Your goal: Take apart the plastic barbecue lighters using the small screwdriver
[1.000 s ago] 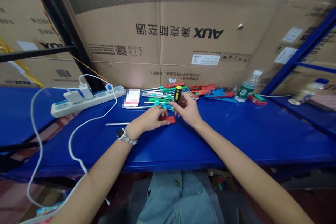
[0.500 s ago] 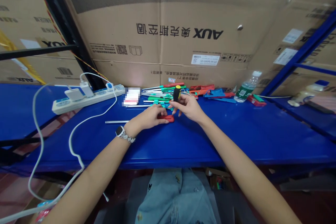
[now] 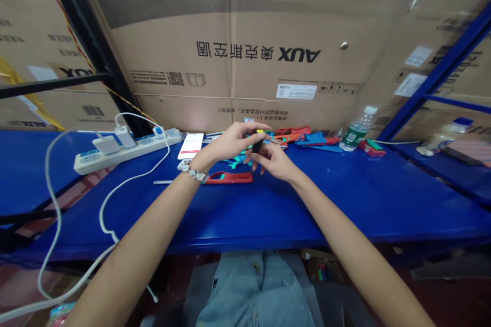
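Observation:
A small screwdriver (image 3: 258, 144) with a black and yellow handle stands upright between my hands. My right hand (image 3: 274, 160) grips its handle from the right. My left hand (image 3: 235, 141) reaches over from the left, its fingers closed at the yellow top of the handle. Below them on the blue table lies a red lighter-like tool (image 3: 232, 178), untouched, its metal rod pointing left. Behind my hands is a pile of green, red and orange tools (image 3: 293, 133), partly hidden by my left hand.
A white power strip (image 3: 126, 149) with chargers and cables lies on the left, beside a lit phone (image 3: 191, 146). Blue parts (image 3: 316, 139), a water bottle (image 3: 356, 130) and a red box (image 3: 371, 149) are at the back right. Cardboard boxes (image 3: 238, 20) stand behind.
My left hand has left the red tool and moved up to the screwdriver's top. My right hand still holds the screwdriver. The view has shifted slightly.

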Action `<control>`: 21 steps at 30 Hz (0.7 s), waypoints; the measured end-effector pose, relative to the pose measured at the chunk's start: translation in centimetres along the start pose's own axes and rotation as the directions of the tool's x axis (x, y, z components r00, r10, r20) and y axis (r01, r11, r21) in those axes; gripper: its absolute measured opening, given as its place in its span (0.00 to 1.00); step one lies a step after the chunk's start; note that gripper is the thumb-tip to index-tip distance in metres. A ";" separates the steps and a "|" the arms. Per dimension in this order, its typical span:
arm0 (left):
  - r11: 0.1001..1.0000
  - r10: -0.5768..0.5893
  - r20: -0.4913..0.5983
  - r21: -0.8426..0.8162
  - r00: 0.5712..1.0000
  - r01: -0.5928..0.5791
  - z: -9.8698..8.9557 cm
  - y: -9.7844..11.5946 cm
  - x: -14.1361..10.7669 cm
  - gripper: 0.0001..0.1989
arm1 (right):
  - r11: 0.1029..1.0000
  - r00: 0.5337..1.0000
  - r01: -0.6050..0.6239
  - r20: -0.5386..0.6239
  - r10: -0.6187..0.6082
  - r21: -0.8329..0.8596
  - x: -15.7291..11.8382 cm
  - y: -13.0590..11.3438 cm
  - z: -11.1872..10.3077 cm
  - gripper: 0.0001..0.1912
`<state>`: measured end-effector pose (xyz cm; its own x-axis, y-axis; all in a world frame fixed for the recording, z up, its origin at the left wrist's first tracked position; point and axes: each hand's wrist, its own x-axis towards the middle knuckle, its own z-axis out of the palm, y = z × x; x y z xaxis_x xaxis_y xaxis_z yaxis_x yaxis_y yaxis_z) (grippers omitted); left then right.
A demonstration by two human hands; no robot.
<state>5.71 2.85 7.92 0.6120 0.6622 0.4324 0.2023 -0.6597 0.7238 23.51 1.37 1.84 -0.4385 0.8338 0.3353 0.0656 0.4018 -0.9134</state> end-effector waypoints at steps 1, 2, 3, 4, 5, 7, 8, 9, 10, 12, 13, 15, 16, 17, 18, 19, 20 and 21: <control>0.999 -0.001 0.002 -0.043 1.000 0.001 0.1 -0.2 0.3 0.19 | 1.000 1.000 0.000 0.000 0.000 -0.007 0.0 0.0 0.1 0.17; 0.997 -0.003 -0.023 -0.075 1.000 0.001 0.4 -0.5 0.4 0.18 | 1.000 1.000 0.002 0.003 -0.002 -0.016 0.0 0.0 0.2 0.16; 0.995 -0.003 -0.070 -0.096 0.998 -0.003 0.7 -0.9 0.3 0.18 | 0.999 1.000 0.008 0.005 -0.008 -0.032 0.0 0.0 0.3 0.16; 0.994 -0.003 -0.132 -0.108 0.991 -0.011 1.0 -1.3 0.1 0.17 | 0.998 1.000 0.020 -0.005 -0.020 -0.058 0.0 0.0 0.6 0.16; 0.993 -0.002 -0.204 -0.114 0.979 -0.021 1.4 -1.6 -0.1 0.17 | 0.995 0.999 0.036 -0.037 -0.040 -0.091 0.0 0.0 0.9 0.16; 0.993 0.009 -0.359 -0.104 0.933 -0.050 2.3 -2.2 -0.5 0.16 | 0.989 0.981 0.056 -0.179 -0.080 -0.138 0.1 0.2 1.7 0.16; 0.994 0.024 -0.424 -0.083 0.906 -0.066 2.7 -2.3 -0.6 0.15 | 0.990 0.961 0.052 -0.265 -0.086 -0.133 0.2 0.3 2.2 0.18; 0.995 0.045 -0.477 -0.055 0.878 -0.080 3.0 -2.4 -0.8 0.14 | 0.993 0.937 0.042 -0.340 -0.076 -0.107 0.3 0.3 2.6 0.20; 0.996 0.065 -0.513 -0.024 0.856 -0.090 3.2 -2.3 -0.9 0.14 | 0.997 0.921 0.028 -0.386 -0.052 -0.066 0.4 0.4 2.9 0.23; 0.994 0.103 -0.527 0.031 0.843 -0.102 3.3 -2.0 -1.1 0.13 | 1.000 0.918 0.010 -0.396 -0.010 -0.002 0.4 0.6 3.1 0.26; 0.993 0.115 -0.510 0.048 0.852 -0.106 3.1 -1.8 -1.3 0.13 | 1.000 0.928 0.008 -0.374 -0.006 0.005 0.4 0.6 3.0 0.27; 0.992 0.121 -0.455 0.039 0.882 -0.116 2.7 -1.3 -1.5 0.15 | 1.000 0.950 0.015 -0.311 -0.018 -0.013 0.2 0.4 2.5 0.25; 0.993 0.115 -0.419 0.016 0.901 -0.119 2.4 -1.1 -1.7 0.16 | 0.999 0.961 0.018 -0.276 -0.025 -0.028 0.0 0.3 2.1 0.24; 0.993 0.103 -0.391 -0.016 0.914 -0.119 2.2 -0.9 -1.8 0.17 | 0.999 0.971 0.024 -0.238 -0.033 -0.044 -0.1 0.1 1.8 0.23; 0.992 0.085 -0.378 -0.053 0.922 -0.113 2.0 -0.8 -1.8 0.16 | 0.998 0.979 0.029 -0.200 -0.040 -0.059 -0.2 0.0 1.5 0.21; 0.990 0.067 -0.380 -0.088 0.923 -0.108 1.9 -0.8 -1.8 0.14 | 0.996 0.985 0.037 -0.163 -0.049 -0.075 -0.3 0.0 1.3 0.20; 0.987 0.052 -0.394 -0.119 0.918 -0.106 1.9 -0.9 -1.7 0.13 | 0.994 0.989 0.049 -0.131 -0.062 -0.095 -0.4 0.0 1.2 0.19; 0.983 0.041 -0.417 -0.147 0.908 -0.112 1.9 -1.1 -1.6 0.12 | 0.991 0.990 0.066 -0.115 -0.080 -0.120 -0.4 0.1 1.2 0.18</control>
<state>5.98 1.82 5.37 0.2453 0.7224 0.6465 0.0177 -0.6701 0.7420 22.61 0.60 1.32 -0.3366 0.8370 0.4315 0.1436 0.4985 -0.8549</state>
